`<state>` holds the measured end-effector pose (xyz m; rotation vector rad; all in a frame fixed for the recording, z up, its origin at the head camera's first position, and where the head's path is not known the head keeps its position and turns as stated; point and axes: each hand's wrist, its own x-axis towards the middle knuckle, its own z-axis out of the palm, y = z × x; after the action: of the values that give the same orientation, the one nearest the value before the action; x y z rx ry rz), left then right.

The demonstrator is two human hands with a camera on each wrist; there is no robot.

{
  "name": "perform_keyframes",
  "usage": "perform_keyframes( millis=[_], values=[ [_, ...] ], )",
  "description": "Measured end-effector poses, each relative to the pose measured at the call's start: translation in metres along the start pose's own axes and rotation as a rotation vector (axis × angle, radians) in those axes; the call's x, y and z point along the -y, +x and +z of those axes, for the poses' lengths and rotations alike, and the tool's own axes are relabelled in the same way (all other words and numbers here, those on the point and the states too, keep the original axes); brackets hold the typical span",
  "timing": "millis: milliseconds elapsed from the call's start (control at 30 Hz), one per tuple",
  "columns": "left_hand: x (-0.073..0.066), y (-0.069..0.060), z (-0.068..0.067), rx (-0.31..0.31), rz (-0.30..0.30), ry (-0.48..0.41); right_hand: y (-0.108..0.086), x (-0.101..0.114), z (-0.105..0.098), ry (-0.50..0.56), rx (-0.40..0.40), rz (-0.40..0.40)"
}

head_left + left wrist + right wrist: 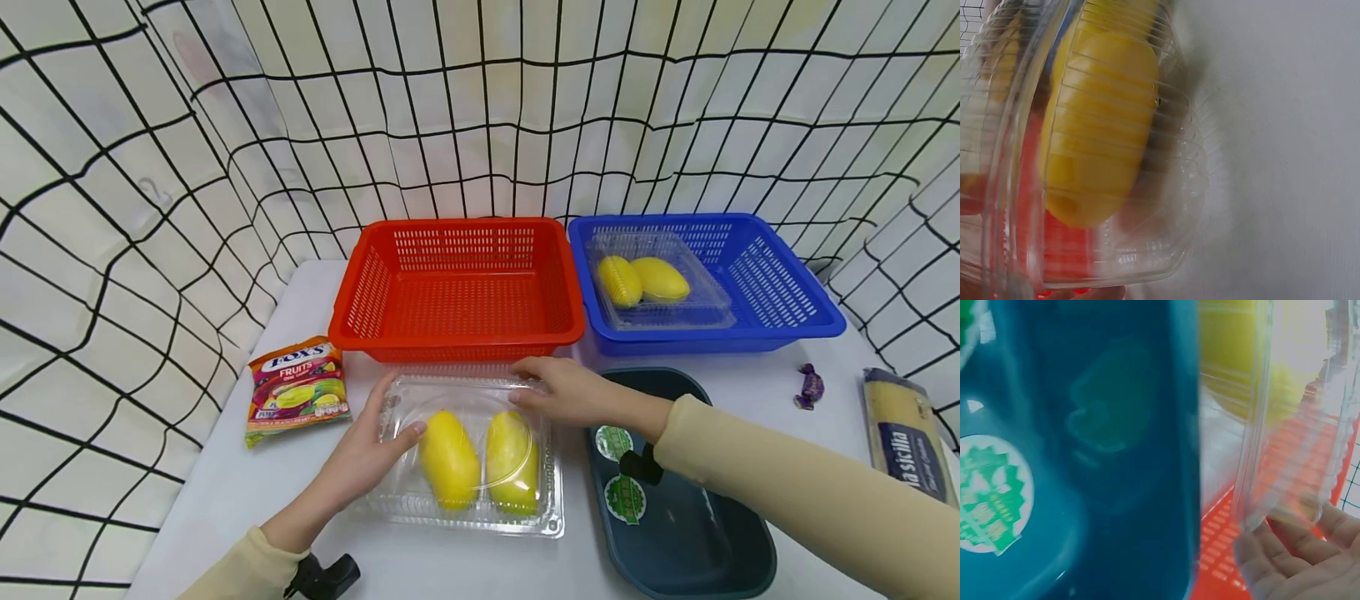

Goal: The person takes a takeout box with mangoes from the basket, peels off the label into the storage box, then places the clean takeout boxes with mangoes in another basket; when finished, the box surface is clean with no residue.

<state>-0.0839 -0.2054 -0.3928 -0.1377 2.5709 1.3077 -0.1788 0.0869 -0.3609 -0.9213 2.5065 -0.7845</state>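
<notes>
A clear plastic clamshell box [468, 392] lies on the white table before me, with two yellow mangoes [450, 460] visible through its lid. My left hand [363, 462] grips the box's left side, its thumb over the lid. At the far right corner, my right hand [562, 390] holds the edge; the right wrist view shows its fingers [1272, 556] bent against the rim. Ribbed clear wall and a mango [1100, 125] fill much of the left wrist view. Whether the box is lifted off the table, I cannot tell.
Behind the box stands a red basket [457, 346]. To its right, a blue basket [780, 333] contains another clear box with yellow fruit. A dark teal tub [682, 542] sits under my right forearm. Around are a candy bag [298, 390], a purple-wrapped sweet [810, 387], a pasta pack [907, 433] and black netting.
</notes>
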Motion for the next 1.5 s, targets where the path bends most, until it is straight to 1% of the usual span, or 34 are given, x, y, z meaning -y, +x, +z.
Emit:
perform_keyframes(
  millis=[100,167,233,333,467,567,700,833,900,967,1133,1200,1267,1333,1433,1500],
  values=[
    [0.000,0.001,-0.001,0.011,0.004,0.001,0.010,0.003,0.003,0.014,0.049,0.016],
    [0.001,0.003,-0.002,0.023,0.023,0.010,0.015,0.005,0.004,0.027,0.085,0.031],
    [0.002,0.006,-0.004,0.037,0.060,0.025,0.019,0.007,0.005,0.048,0.134,0.057],
    [0.004,0.012,-0.007,0.069,0.133,0.032,0.023,0.010,0.008,0.066,0.208,0.096],
    [0.009,0.019,-0.011,0.120,0.207,0.031,0.025,0.015,0.013,0.085,0.273,0.134],
    [0.012,0.025,-0.014,0.172,0.268,0.021,0.025,0.017,0.017,0.179,0.320,0.179],
    [0.012,0.033,-0.016,0.257,0.347,-0.016,0.023,0.020,0.023,0.365,0.369,0.254],
    [0.010,0.039,-0.017,0.308,0.372,-0.047,0.023,0.020,0.027,0.575,0.414,0.285],
    [0.009,0.042,-0.018,0.318,0.382,-0.051,0.022,0.020,0.029,0.660,0.437,0.291],
    [0.008,0.044,-0.019,0.338,0.395,-0.059,0.021,0.020,0.030,0.698,0.444,0.302],
    [0.005,0.047,-0.023,0.390,0.411,-0.046,0.016,0.021,0.031,0.746,0.437,0.337],
    [0.003,0.048,-0.027,0.383,0.411,-0.015,0.013,0.022,0.029,0.784,0.443,0.338],
    [0.002,0.050,-0.031,0.370,0.413,-0.011,0.010,0.023,0.026,0.800,0.427,0.349],
    [0.000,0.052,-0.036,0.343,0.418,-0.015,0.005,0.024,0.020,0.798,0.400,0.352],
    [-0.004,0.055,-0.043,0.278,0.436,-0.035,-0.008,0.023,0.007,0.815,0.347,0.338],
    [-0.008,0.057,-0.047,0.206,0.453,-0.011,-0.019,0.021,-0.004,0.870,0.333,0.316]
  ],
)
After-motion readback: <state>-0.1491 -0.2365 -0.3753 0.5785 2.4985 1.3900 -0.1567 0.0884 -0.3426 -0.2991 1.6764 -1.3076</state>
